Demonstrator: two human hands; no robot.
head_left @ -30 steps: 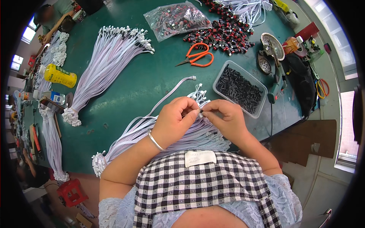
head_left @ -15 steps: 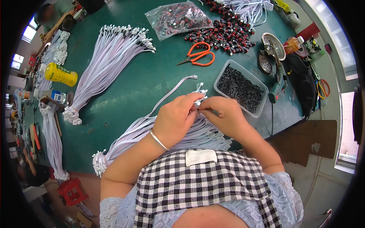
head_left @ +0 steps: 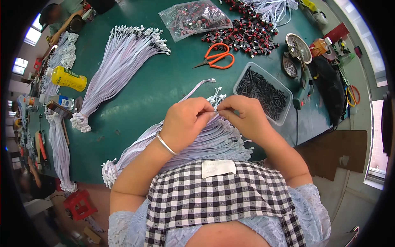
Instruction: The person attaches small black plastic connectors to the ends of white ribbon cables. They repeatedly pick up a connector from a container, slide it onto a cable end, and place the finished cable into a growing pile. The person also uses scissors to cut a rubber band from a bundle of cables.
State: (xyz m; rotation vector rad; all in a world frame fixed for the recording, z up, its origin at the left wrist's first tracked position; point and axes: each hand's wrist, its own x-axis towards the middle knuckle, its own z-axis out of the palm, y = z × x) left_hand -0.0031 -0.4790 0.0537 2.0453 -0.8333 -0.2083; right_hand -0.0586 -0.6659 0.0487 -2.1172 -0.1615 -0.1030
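My left hand, with a silver bangle at the wrist, pinches the end of a thin white cable between thumb and forefinger. The fingertips of my right hand meet it at the same spot, closed in a pinch; what exactly they grip is too small to make out. Beneath both hands lies a bundle of white cables, with small connectors at both ends. One cable strays from the bundle toward the far side. Several white connector ends show just beyond my fingertips.
Right of my hands stands a clear tub of short black tubes. Beyond are orange-handled scissors, a heap of black-and-red connectors and a plastic bag. A second cable bundle and yellow bottle lie left; a green tool lies right.
My fingertips have shifted slightly, and the right hand's fingers have straightened a little and come up against the left's. The whole view has moved slightly.
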